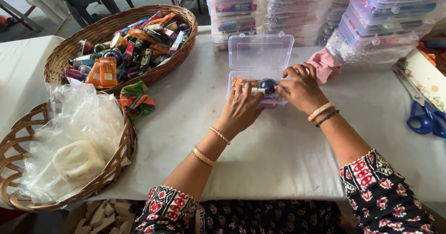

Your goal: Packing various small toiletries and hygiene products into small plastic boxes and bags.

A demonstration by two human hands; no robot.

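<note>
Landmark: the clear plastic box (pixel 260 71), lid swung open and standing up at the far side, set on the white table (pixel 278 145) in front of the seated person.

Left hand (pixel 240 111): rests at the near left edge of the box, fingers curled, fingertips pinching a small white tube (pixel 257 91) that lies across the box tray. Two bangles on that wrist.

Right hand (pixel 301 87): at the right edge of the box, fingers bent and pressed down onto the contents beside the tube's pink end. Whether it actually grips anything cannot be told. A light bangle and a dark thread on that wrist.

In the box tray: an orange packet (pixel 241 81) toward the left, and a dark blue round item (pixel 268 85) in the middle, between the two hands. Both lie inside the tray, touching or just beside the tube.

Left of the box: a large wicker basket (pixel 153 73) filled with small mixed packets in orange, green, red and blue. A striped cloth bundle (pixel 136 101) lies just beside its near rim. Nearer and further left of the box, a second wicker basket (pixel 116 164) holds crumpled clear plastic and a pale flat lump (pixel 78 162).

Behind the box: stacks of closed clear boxes (pixel 237 11), already filled, some wrapped in plastic film.

Right of the box: a pink cloth (pixel 325 64) just past the right hand; well apart, blue-handled scissors (pixel 425 115) near the table's right edge.
</note>
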